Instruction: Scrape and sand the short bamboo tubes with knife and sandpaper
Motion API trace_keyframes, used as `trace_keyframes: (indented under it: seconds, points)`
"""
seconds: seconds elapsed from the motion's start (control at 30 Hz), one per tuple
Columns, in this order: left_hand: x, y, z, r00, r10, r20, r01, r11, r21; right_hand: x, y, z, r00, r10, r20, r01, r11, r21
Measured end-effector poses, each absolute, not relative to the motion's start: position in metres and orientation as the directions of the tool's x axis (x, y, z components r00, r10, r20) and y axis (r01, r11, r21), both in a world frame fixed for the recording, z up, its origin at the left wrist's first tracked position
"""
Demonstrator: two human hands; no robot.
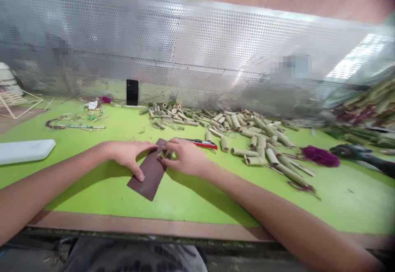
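Observation:
A brown rectangular sheet that looks like sandpaper lies slantwise on the green tabletop. My left hand rests on it, thumb and fingers spread apart along its left side. In the fingers of my right hand is a short bamboo piece, pinched against or just over the sheet's upper part. My fingers cover part of that piece, so whether it touches the sheet is hard to tell. Just beyond my right hand lies a red and black utility knife.
Cut bamboo tubes spread across the back and right. Purple fibre and a dark power tool lie at right. A phone leans on the perforated metal screen. At left is a white case.

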State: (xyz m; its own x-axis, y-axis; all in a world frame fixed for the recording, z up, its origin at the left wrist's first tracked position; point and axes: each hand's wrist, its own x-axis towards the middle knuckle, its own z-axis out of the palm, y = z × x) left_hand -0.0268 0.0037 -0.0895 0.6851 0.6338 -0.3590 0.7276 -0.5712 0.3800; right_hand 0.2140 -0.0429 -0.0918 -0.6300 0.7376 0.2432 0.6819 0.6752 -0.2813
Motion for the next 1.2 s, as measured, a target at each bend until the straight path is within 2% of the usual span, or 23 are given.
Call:
trace_keyframes:
  seconds: [0.1,0.13,0.27,0.4,0.53,0.57,0.67,0.7,0.8,0.83,0.97,1.1,1.2]
  points:
    - [-0.027,0.004,-0.089,0.681,0.637,-0.360,0.731,-0.573,0.369,0.214,-0.043,-0.090,-0.800,0.562,0.211,0.491,0.815,-0.309]
    - [-0.027,0.004,-0.089,0.687,0.635,-0.352,0.726,-0.579,0.371,0.214,-0.042,-0.090,-0.816,0.541,0.205,0.470,0.826,-0.312]
    - [-0.027,0.004,-0.089,0.702,0.628,-0.335,0.711,-0.591,0.382,0.214,-0.041,-0.090,-0.649,0.725,0.231,0.672,0.689,-0.273]
    - [-0.027,0.003,-0.089,0.691,0.631,-0.353,0.723,-0.582,0.372,0.211,-0.046,-0.091,-0.818,0.536,0.207,0.463,0.829,-0.315]
    - [-0.028,0.004,-0.090,0.701,0.628,-0.339,0.713,-0.596,0.370,0.210,-0.046,-0.092,-0.649,0.720,0.244,0.664,0.694,-0.279]
    - [-0.028,0.004,-0.091,0.702,0.625,-0.342,0.712,-0.598,0.367,0.210,-0.045,-0.092,-0.662,0.708,0.246,0.650,0.706,-0.283]
    - [-0.029,0.006,-0.093,0.706,0.615,-0.350,0.708,-0.609,0.358,0.212,-0.043,-0.093,-0.795,0.565,0.220,0.492,0.813,-0.311]
    - [-0.029,0.006,-0.093,0.708,0.614,-0.348,0.706,-0.612,0.357,0.213,-0.042,-0.093,-0.798,0.565,0.207,0.494,0.812,-0.312]
    - [-0.029,0.006,-0.092,0.703,0.623,-0.343,0.711,-0.602,0.365,0.215,-0.040,-0.092,-0.652,0.721,0.234,0.667,0.693,-0.274]
    - [-0.029,0.006,-0.092,0.699,0.623,-0.351,0.715,-0.593,0.370,0.214,-0.040,-0.092,-0.649,0.724,0.235,0.673,0.690,-0.268]
    - [-0.028,0.005,-0.091,0.698,0.612,-0.371,0.716,-0.584,0.383,0.209,-0.049,-0.093,-0.819,0.530,0.221,0.459,0.835,-0.303]
    - [-0.028,0.005,-0.091,0.695,0.627,-0.352,0.719,-0.594,0.362,0.208,-0.053,-0.096,-0.714,0.651,0.256,0.591,0.757,-0.277]
    - [-0.028,0.004,-0.090,0.691,0.625,-0.363,0.723,-0.586,0.367,0.208,-0.054,-0.096,-0.789,0.571,0.228,0.495,0.810,-0.316]
